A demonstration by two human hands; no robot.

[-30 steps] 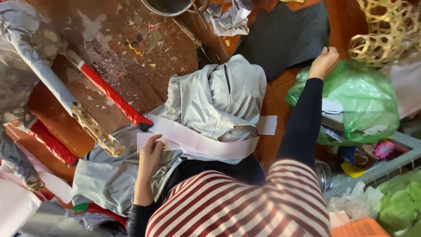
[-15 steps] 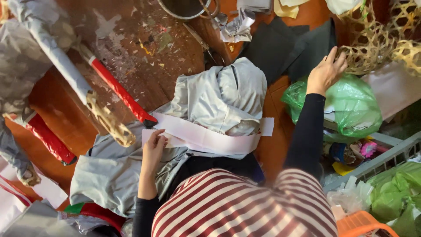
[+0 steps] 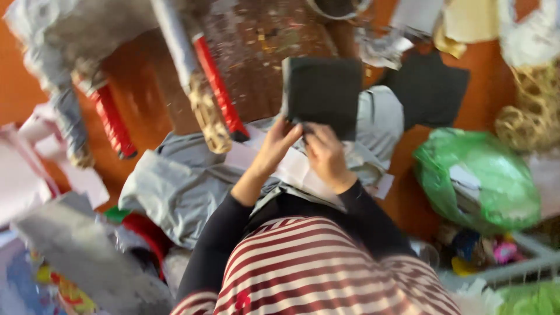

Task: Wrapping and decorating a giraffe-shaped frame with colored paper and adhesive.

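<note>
Cluttered orange floor (image 3: 140, 111) below, left hand (image 3: 277, 146) and right hand (image 3: 325, 154) both grip 1 dark square piece (image 3: 324, 93).

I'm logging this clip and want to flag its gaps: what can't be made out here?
Head view only:
- Dark sheet in both hands: motion blur hides its material.
- Left hand, right hand: fingertips hidden behind the sheet.
- Green bag: contents blurred.
- Woven basket: cut by the right edge.
</note>
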